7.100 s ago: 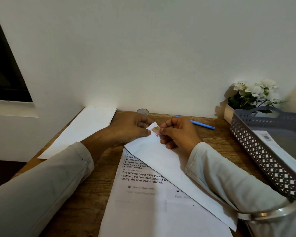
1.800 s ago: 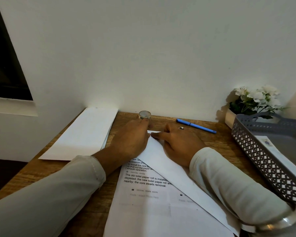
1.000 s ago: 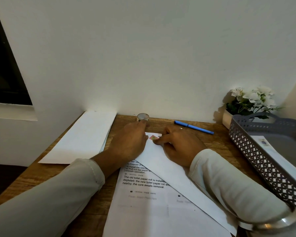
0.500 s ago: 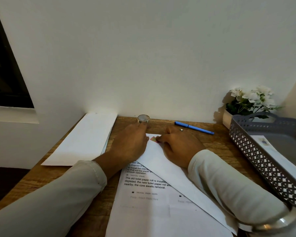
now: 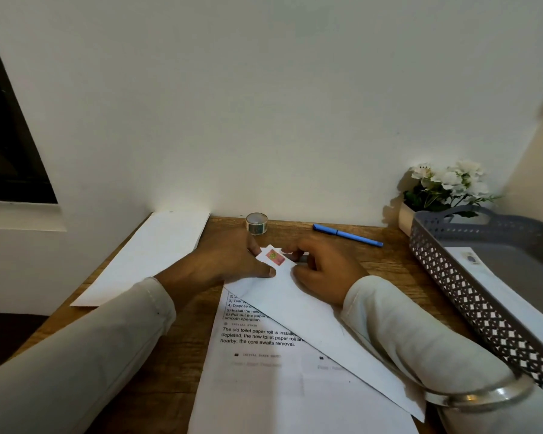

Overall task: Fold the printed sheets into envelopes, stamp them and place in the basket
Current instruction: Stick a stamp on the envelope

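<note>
Flatly, the left hand (image 5: 226,264) lies on the left edge of the white envelope (image 5: 314,314), fingers straight and thumb stretched along the paper, pressing it down. The right hand (image 5: 323,274) rests on the envelope's other side with its fingers curled, their tips touching the paper just beside the stamp (image 5: 275,257); whether it pinches the edge I cannot tell. The pink stamp sits at the envelope's far corner, between the two hands. The envelope lies slantwise over a printed sheet (image 5: 264,371) on the wooden surface (image 5: 176,346). Beyond the hands are a tape roll (image 5: 256,223) and a blue pen (image 5: 347,235). A white paper stack (image 5: 151,255) lies to the left. The grey basket (image 5: 445,270) on the right holds a second envelope (image 5: 508,296), with flowers (image 5: 449,183) behind.
</note>
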`<action>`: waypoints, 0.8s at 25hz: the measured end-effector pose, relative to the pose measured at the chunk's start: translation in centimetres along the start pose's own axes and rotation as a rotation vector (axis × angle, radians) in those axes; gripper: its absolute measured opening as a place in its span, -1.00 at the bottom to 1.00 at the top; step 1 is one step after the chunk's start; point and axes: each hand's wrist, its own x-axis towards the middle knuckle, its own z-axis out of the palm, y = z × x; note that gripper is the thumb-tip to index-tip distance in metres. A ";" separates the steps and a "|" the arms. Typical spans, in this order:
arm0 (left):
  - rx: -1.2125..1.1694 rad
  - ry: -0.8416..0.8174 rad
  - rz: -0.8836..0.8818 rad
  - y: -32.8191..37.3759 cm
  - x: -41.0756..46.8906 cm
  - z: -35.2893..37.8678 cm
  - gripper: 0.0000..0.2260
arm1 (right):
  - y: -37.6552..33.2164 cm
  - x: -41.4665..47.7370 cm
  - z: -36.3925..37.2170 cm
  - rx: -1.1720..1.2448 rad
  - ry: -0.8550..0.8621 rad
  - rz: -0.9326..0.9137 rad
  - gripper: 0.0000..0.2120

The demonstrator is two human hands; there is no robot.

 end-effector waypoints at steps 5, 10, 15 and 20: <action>-0.237 0.050 0.055 -0.5 0.3 0.0 -0.84 | 0.3 0.1 -0.1 0.037 0.017 0.058 -0.73; -0.634 0.227 0.078 -1.5 -0.3 -0.9 -0.88 | 1.5 -0.1 -0.4 0.474 0.102 0.155 -0.61; -0.837 -0.027 0.040 -2.9 -0.4 -2.0 -0.82 | 1.6 0.2 -1.1 0.792 0.283 0.265 -0.81; -0.833 0.103 -0.010 -2.9 -0.2 -2.2 -0.85 | 1.1 -0.5 -2.4 0.754 0.223 0.244 -0.87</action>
